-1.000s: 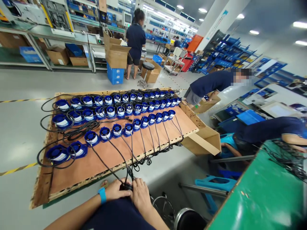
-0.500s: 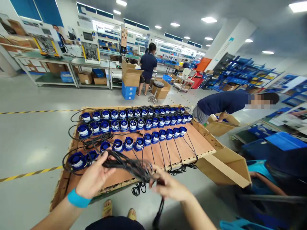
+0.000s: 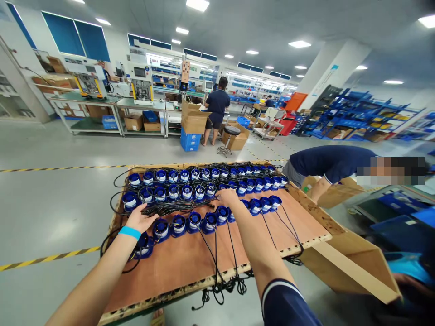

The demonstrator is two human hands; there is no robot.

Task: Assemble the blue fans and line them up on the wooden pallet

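Note:
Blue round fans with white labels and black cables stand in rows on a wooden board; one is the fan [image 3: 161, 230] in the front row. A coiled black cable bundle [image 3: 175, 207] lies between the middle and front rows. At its left end is my left hand [image 3: 141, 219], thumb spread from the fingers, touching the cables. Over its right end reaches my right hand [image 3: 227, 197], fingers bent down onto the black cable, their tips partly hidden. My right forearm covers part of the front row.
The wooden board [image 3: 183, 267] has a raised rim, and cables hang over its near edge. An open carton [image 3: 353, 262] stands at its right. A co-worker [image 3: 329, 165] bends over another carton beyond it. Another person [image 3: 217, 106] stands at the back benches.
Both hands have moved forward, away from my body. The cable bundle held between them before now lies among the cables between the rows. The left hand's fingers have spread, and the view has shifted.

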